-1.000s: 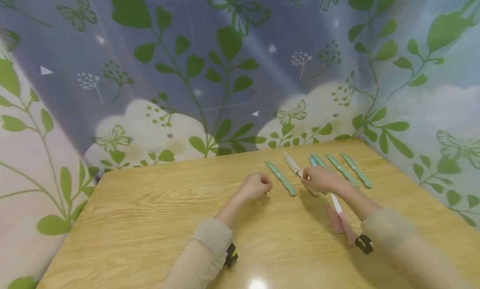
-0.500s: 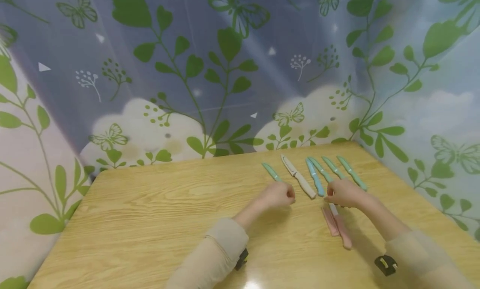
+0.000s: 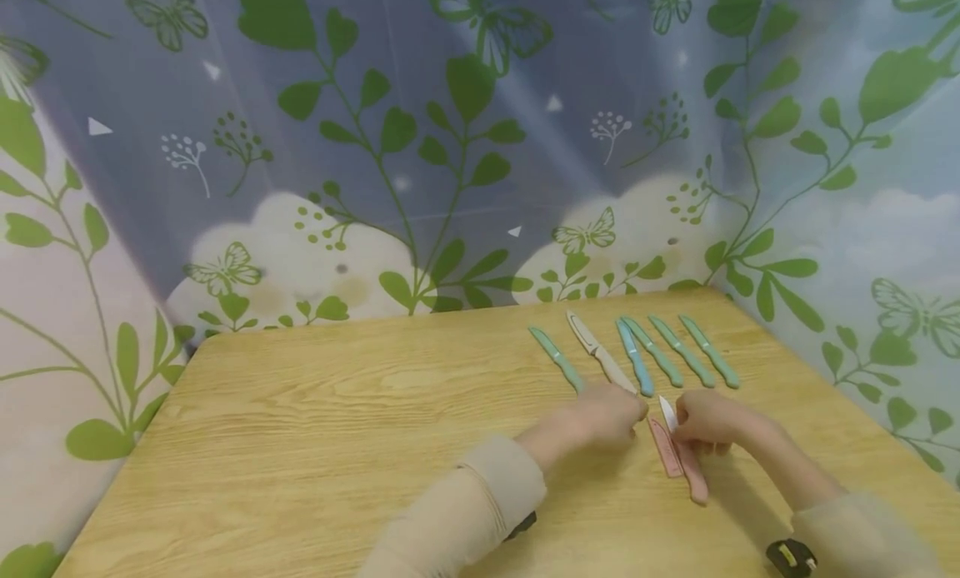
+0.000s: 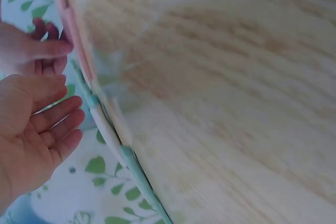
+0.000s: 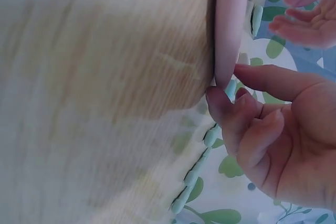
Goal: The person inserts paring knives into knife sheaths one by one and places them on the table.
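A pink knife [image 3: 696,478] with a white blade lies on the table, its handle toward me. My right hand [image 3: 712,420] pinches it where blade and handle meet; the right wrist view shows thumb and forefinger on either side of the pink handle [image 5: 230,30]. Just left of the knife lies a pink blade sheath [image 3: 664,449]. My left hand [image 3: 607,420], blurred in the head view, hovers left of the sheath. Its fingers are loosely bent and hold nothing in the left wrist view, where the palm [image 4: 26,135] shows.
Behind the hands lie a green knife [image 3: 557,357], a beige knife [image 3: 603,357], a blue knife [image 3: 635,357] and several more green knives [image 3: 682,351] in a row. The wooden table [image 3: 300,445] meets a patterned curtain [image 3: 360,228] at its back edge.
My right hand has come from the row of knives toward me, down to the pink knife. The left hand has moved right, toward the pink sheath.
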Demonstrator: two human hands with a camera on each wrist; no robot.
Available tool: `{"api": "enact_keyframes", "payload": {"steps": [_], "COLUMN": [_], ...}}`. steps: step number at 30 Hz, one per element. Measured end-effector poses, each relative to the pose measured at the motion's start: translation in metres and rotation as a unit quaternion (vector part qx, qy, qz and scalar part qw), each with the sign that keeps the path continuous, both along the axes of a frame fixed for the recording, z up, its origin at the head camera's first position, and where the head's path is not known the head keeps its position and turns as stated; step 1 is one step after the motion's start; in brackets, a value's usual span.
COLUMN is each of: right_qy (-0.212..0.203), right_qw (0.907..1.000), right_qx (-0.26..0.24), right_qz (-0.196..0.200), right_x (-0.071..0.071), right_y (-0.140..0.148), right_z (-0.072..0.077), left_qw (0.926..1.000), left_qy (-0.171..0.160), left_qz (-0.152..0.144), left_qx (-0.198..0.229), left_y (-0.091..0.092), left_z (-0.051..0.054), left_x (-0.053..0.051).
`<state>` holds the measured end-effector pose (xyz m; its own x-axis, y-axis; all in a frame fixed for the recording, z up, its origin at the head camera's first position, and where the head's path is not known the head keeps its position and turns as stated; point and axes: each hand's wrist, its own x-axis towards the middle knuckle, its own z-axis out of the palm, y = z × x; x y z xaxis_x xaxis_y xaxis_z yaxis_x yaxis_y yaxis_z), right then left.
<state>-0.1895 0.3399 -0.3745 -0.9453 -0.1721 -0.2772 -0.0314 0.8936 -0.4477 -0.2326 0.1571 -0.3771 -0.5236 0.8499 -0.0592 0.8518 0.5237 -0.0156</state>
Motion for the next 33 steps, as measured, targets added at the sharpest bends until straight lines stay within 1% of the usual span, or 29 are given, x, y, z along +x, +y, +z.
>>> {"api": "enact_keyframes", "payload": {"steps": [3, 6, 9, 11, 13, 18, 21, 25, 27, 30, 33], "right_qy": [0.0, 0.003, 0.011, 0.012, 0.015, 0.0, -0.008, -0.009, -0.013, -0.025, -0.032], "right_qw": [1.0, 1.0, 0.9999, 0.9999, 0.9998, 1.0, 1.0, 0.9998, 0.9997, 0.9994, 0.9991], "right_qx": [0.002, 0.005, 0.007, 0.009, 0.011, -0.005, -0.001, 0.019, 0.022, 0.025, 0.027], "right_qz": [-0.004, -0.005, 0.001, -0.001, -0.001, -0.005, -0.004, 0.004, 0.007, 0.009, 0.011], "right_x": [0.0, -0.001, -0.001, -0.001, -0.001, 0.0, -0.002, -0.003, -0.003, -0.002, -0.001], "right_y": [0.0, 0.0, 0.0, 0.0, 0.0, -0.003, -0.005, -0.008, -0.009, -0.009, -0.01], "right_z": [-0.002, -0.002, -0.002, -0.002, -0.002, -0.001, 0.001, 0.003, 0.004, 0.004, 0.005], "left_qw": [0.9995, 0.9963, 0.9894, 0.9859, 0.9836, 0.9824, 0.9808, 0.9762, 0.9755, 0.9785, 0.9839], "left_qy": [0.016, 0.055, 0.099, 0.113, 0.125, 0.134, 0.141, 0.164, 0.168, 0.157, 0.134], "left_qz": [-0.018, -0.035, -0.042, -0.04, -0.039, -0.043, -0.044, -0.054, -0.057, -0.05, -0.038], "left_qx": [-0.022, -0.056, -0.098, -0.117, -0.125, -0.122, -0.127, -0.131, -0.13, -0.124, -0.112], "left_y": [0.007, 0.013, 0.017, 0.019, 0.022, 0.027, 0.026, 0.017, 0.012, 0.007, 0.004], "left_z": [-0.002, -0.005, -0.008, -0.01, -0.013, -0.018, -0.02, -0.016, -0.013, -0.012, -0.013], "left_x": [0.007, 0.012, 0.014, 0.016, 0.017, 0.017, 0.016, 0.015, 0.014, 0.009, 0.006]}}
